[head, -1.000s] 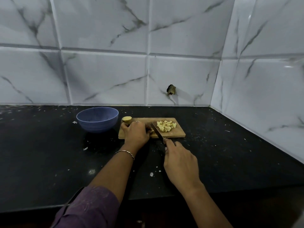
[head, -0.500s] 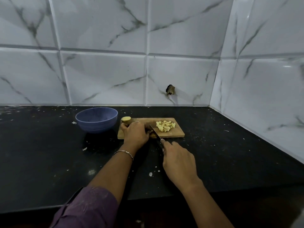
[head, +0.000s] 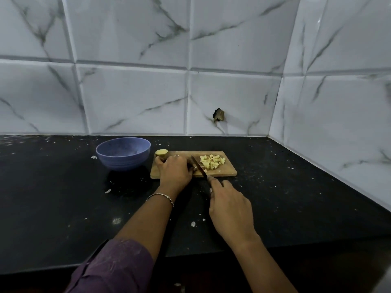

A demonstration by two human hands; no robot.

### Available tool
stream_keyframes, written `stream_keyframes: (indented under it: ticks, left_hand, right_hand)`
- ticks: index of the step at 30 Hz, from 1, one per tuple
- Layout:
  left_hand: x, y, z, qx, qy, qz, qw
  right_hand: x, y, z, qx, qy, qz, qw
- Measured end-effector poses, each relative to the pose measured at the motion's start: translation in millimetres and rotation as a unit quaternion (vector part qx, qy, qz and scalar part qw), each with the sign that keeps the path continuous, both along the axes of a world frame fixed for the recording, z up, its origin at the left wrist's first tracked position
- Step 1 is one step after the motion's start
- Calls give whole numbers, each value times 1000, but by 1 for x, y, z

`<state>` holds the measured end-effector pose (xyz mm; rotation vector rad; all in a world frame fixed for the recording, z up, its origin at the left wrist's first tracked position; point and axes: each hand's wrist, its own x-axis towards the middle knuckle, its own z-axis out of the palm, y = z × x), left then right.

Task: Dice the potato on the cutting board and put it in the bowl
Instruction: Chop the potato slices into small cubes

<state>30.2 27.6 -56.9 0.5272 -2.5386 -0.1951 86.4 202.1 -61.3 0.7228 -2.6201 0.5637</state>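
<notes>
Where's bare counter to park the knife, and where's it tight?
Free: the counter right of the cutting board up to the side wall, and left of the bowl. Tight: the board, holding the left hand, knife, diced pile and potato half; its gap to the bowl is narrow.

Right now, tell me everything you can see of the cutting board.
The cutting board is a light wooden rectangle with rounded corners. It lies flat on the black counter, just right of the blue bowl. A pile of diced potato sits on its right half, and an uncut potato piece sits at its far left corner. The left hand covers its left half, and the knife blade crosses its middle.
</notes>
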Motion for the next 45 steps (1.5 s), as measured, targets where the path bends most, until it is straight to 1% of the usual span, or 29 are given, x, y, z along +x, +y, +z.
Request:
stream_keyframes:
  ticks: [5, 12, 22, 25, 31, 34, 37, 41, 45]
  left_hand:
    - [0, 1, 0, 11, -1, -1, 1000]
    - [5, 1, 5, 58, -13, -25, 998]
    - [0, -4, -1, 50, -11, -19, 998]
    - [-2, -6, -3, 67, -3, -31, 997]
    - [-2, -6, -3, 57, -1, -25, 998]
    - [0, -3, -1, 42, 2, -12, 999]
    - [-4, -5, -4, 56, 7, -18, 998]
    - [-6, -6, -5, 70, 6, -17, 997]
    - [-4, -4, -4, 49, 6, -5, 999]
  right_hand:
    - [-3, 1, -2, -2, -4, 5, 1000]
    - [-7, 1, 0, -20, -11, 23, 999]
    - [-7, 2, 2, 7, -13, 29, 999]
    - [-6, 1, 2, 3, -14, 26, 1000]
    - [-7, 1, 1, 5, -8, 26, 1000]
    - [-6, -1, 0, 20, -2, 14, 1000]
    - [-3, -2, 0, 31, 8, -10, 999]
    - [-2, -1, 0, 18, 11, -22, 1000]
    - [-1, 0, 1, 7, 8, -5, 1000]
